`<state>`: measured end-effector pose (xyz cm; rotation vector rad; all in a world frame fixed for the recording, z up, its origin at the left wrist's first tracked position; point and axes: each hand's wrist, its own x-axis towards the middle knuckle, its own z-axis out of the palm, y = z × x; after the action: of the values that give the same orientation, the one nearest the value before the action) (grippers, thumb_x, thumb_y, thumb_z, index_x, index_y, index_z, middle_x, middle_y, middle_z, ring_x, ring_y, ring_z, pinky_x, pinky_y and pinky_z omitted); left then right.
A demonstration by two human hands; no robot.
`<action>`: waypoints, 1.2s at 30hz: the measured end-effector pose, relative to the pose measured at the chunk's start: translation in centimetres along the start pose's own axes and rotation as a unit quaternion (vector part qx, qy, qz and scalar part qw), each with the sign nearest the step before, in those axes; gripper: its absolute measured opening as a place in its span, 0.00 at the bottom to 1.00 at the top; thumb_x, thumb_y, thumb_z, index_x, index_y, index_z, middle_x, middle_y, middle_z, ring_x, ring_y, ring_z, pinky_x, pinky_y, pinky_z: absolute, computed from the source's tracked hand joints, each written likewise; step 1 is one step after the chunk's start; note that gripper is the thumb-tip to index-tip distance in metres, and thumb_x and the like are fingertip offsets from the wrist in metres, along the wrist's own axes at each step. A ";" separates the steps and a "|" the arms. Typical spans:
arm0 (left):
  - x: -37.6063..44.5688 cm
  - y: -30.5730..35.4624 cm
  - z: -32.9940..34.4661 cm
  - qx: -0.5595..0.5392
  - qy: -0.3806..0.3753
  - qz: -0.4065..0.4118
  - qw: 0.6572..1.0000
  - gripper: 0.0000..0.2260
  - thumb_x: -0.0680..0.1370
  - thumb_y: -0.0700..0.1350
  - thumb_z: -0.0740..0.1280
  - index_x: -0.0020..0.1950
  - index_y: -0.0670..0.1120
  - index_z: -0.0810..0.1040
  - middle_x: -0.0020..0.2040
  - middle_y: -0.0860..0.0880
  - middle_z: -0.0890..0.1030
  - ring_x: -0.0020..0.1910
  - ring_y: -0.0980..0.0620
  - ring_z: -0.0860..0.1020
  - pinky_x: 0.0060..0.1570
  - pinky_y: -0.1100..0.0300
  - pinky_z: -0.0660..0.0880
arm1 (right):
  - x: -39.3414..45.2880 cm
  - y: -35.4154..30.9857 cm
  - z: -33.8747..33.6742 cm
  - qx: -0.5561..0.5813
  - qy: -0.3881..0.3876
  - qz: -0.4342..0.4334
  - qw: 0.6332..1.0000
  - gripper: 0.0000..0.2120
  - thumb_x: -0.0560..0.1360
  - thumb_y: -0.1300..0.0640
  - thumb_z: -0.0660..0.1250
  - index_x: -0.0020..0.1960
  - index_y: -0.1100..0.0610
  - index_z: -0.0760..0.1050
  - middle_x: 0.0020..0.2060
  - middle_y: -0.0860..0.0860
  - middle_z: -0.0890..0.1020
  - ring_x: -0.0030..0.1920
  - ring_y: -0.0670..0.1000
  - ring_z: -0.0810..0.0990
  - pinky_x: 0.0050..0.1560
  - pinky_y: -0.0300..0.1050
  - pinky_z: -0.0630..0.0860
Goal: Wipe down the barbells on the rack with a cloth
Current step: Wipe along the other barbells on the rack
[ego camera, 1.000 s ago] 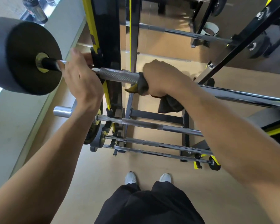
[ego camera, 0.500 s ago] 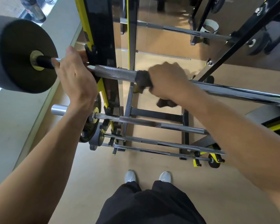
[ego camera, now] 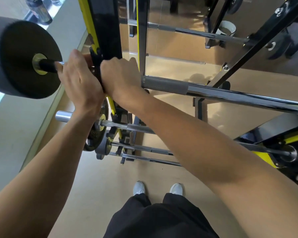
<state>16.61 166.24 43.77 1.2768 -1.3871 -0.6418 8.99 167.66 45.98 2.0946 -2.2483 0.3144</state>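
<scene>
The top barbell [ego camera: 230,95] lies level across the black-and-yellow rack [ego camera: 107,31], its shaft a knurled grey band beside a polished chrome stretch running right. A thick black plate [ego camera: 24,59] sits on its left sleeve. Three more barbells [ego camera: 141,129] rest on lower pegs, one under another, with small plates [ego camera: 96,134] at their left ends. The cloth is barely visible, a dark sliver between the two hands at the upright.

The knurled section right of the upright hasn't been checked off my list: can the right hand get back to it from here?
Probably yes. The right hand grips the top barbell just left of that bare knurled section, nothing between.
</scene>
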 end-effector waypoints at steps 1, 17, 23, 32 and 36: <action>0.0 0.0 -0.1 -0.006 -0.005 -0.004 1.000 0.23 0.80 0.52 0.45 0.39 0.46 0.76 0.37 0.58 0.79 0.44 0.51 0.79 0.65 0.38 0.69 | -0.5 0.9 0.1 -0.003 -0.002 -0.018 1.000 0.09 0.79 0.60 0.60 0.54 0.51 0.77 0.47 0.50 0.82 0.50 0.55 0.81 0.49 0.49 0.69; 0.2 -0.5 0.1 0.033 0.008 -0.001 0.999 0.24 0.80 0.50 0.45 0.43 0.38 0.76 0.41 0.45 0.82 0.43 0.57 0.76 0.65 0.37 0.67 | -1.6 4.4 -1.3 -0.013 -0.049 0.040 0.998 0.03 0.73 0.56 0.67 0.47 0.53 0.77 0.39 0.52 0.77 0.45 0.57 0.81 0.40 0.46 0.68; -0.1 -0.4 -0.2 0.082 0.016 0.032 0.996 0.21 0.82 0.47 0.46 0.42 0.39 0.75 0.40 0.43 0.79 0.39 0.63 0.71 0.66 0.40 0.64 | 0.1 0.0 -0.2 -0.026 0.012 -0.015 0.999 0.11 0.80 0.60 0.57 0.47 0.51 0.78 0.39 0.50 0.80 0.44 0.53 0.82 0.39 0.46 0.67; -0.8 1.4 -1.1 0.152 -0.032 0.051 0.987 0.17 0.82 0.47 0.50 0.49 0.43 0.77 0.42 0.50 0.75 0.41 0.60 0.67 0.66 0.40 0.65 | -4.7 4.7 1.4 -0.099 0.062 -0.014 0.993 0.14 0.79 0.60 0.53 0.60 0.58 0.72 0.50 0.55 0.81 0.50 0.58 0.78 0.53 0.53 0.69; -3.4 1.8 -1.1 0.256 -0.021 0.122 0.959 0.16 0.80 0.47 0.59 0.62 0.39 0.74 0.60 0.39 0.75 0.64 0.42 0.69 0.68 0.54 0.60 | -8.5 8.2 2.1 -0.136 0.103 -0.001 0.985 0.19 0.78 0.61 0.53 0.68 0.62 0.66 0.57 0.59 0.76 0.59 0.62 0.73 0.73 0.62 0.57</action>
<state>16.43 170.16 44.48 1.4606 -1.7829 -0.1373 1.77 176.08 41.54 1.8365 -2.0400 0.2005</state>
